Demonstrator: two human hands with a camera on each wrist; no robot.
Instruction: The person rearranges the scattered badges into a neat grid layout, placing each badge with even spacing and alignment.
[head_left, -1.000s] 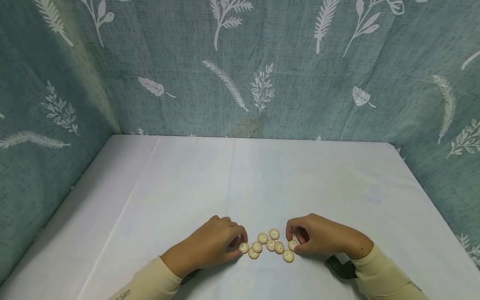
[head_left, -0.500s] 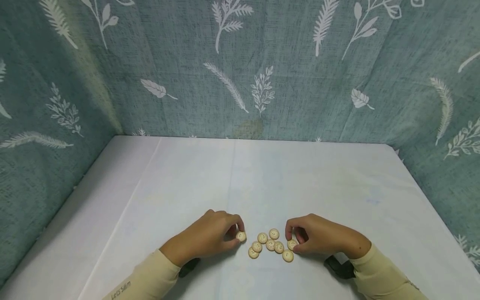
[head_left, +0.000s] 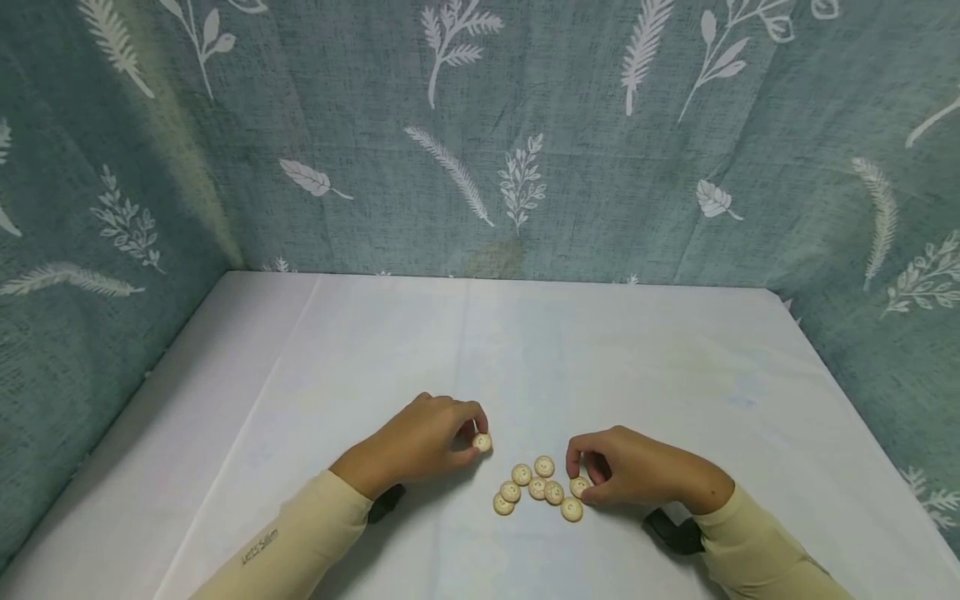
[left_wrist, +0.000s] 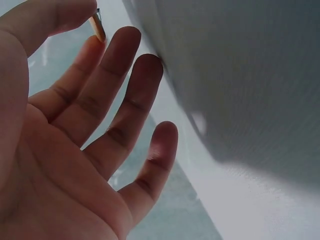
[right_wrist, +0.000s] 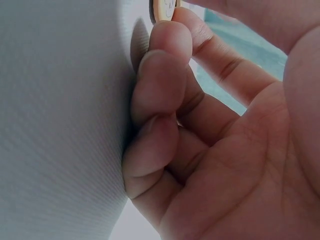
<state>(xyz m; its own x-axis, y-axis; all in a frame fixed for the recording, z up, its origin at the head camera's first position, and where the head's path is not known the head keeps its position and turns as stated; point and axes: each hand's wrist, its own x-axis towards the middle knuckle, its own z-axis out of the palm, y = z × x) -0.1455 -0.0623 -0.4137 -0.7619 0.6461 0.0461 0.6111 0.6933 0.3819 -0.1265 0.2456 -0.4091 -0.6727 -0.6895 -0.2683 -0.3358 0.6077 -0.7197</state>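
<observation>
My left hand [head_left: 431,437] pinches a round wooden button [head_left: 482,442] between thumb and index finger. In the left wrist view that button [left_wrist: 99,26] appears edge-on at the fingertips, while the other fingers are spread apart. My right hand [head_left: 648,471] holds another wooden button [head_left: 580,487] between thumb and index finger at the right end of the group. The right wrist view shows part of this button [right_wrist: 166,9] at the top, with the remaining fingers curled against the cloth. Between the hands several pale buttons [head_left: 537,487] lie in a zigzag, some touching or overlapping.
A white cloth [head_left: 360,358] covers the table. Behind it and along both sides hangs a green-blue curtain [head_left: 390,208] with white leaf prints. A dark strap-on camera [head_left: 673,533] sits under the right wrist.
My left hand has drawn its button away from the left end of the group and moved it farther up the table. The right hand stays at its button.
</observation>
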